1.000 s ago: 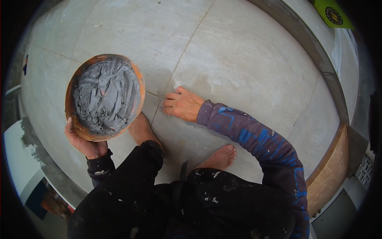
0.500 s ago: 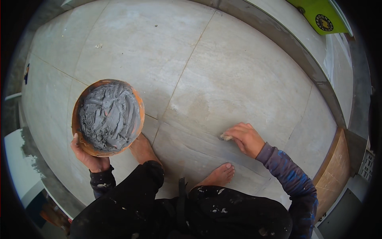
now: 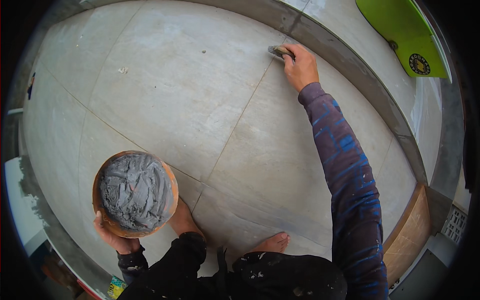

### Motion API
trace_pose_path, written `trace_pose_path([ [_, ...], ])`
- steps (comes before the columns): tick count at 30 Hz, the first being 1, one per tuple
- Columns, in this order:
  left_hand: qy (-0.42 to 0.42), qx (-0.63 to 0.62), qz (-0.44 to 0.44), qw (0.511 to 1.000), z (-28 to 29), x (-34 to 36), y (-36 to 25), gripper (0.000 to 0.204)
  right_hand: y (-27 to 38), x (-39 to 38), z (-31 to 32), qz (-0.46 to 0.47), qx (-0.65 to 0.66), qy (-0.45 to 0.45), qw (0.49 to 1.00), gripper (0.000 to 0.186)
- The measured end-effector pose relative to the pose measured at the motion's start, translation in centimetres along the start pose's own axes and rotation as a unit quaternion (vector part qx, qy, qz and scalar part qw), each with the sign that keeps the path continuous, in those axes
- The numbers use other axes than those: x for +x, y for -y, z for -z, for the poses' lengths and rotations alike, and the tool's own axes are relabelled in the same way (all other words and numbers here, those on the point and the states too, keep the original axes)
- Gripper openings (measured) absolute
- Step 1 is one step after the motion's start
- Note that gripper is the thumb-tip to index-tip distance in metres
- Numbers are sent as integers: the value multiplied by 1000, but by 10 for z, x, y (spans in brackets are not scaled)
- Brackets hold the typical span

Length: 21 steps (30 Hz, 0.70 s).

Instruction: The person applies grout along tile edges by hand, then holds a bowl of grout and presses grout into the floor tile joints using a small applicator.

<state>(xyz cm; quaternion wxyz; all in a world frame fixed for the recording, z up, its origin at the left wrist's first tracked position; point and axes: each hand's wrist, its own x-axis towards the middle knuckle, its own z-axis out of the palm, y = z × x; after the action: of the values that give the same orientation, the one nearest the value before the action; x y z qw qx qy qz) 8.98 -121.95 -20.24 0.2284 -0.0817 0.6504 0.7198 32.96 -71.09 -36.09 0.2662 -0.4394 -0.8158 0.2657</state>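
While the left hand supports an orange bowl at the lower left of the frame, the right hand reaches to the upper right of centre with a small scraper. The two hands are well apart. The left one is curled against the bowl's lower-left side, its thumb lying up along the wall near the rim and the other fingers mostly hidden. Thick grey paste, ridged and lumpy, fills the bowl, whose open top faces the camera.

The right hand is closed around the scraper, pinching its brownish handle between thumb and fingers; the grey tip points left, over the upper end of a joint line in the tiled floor. Whether that tip touches the tile cannot be told. The right arm stretches up from the lower right edge, nearly straight, in a purplish sleeve with blue marks. The left forearm, in a dark sleeve, is short in view, rising from the lower left. Between the arms, bare feet show beyond black trousers flecked with pale spots.
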Motion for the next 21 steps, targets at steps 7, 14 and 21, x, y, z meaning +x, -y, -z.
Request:
trace_pose_path([
  [7,-22,1,0,1000,-7,16,6,56,25,-45,-49,166,-174,26,970,26],
  [14,-12,4,10,1000,-13,3,-1,55,135,-207,-41,205,-15,194,959,26],
  [21,-11,16,14,1000,-15,8,-2,58,-4,18,-10,84,-95,-38,991,21],
])
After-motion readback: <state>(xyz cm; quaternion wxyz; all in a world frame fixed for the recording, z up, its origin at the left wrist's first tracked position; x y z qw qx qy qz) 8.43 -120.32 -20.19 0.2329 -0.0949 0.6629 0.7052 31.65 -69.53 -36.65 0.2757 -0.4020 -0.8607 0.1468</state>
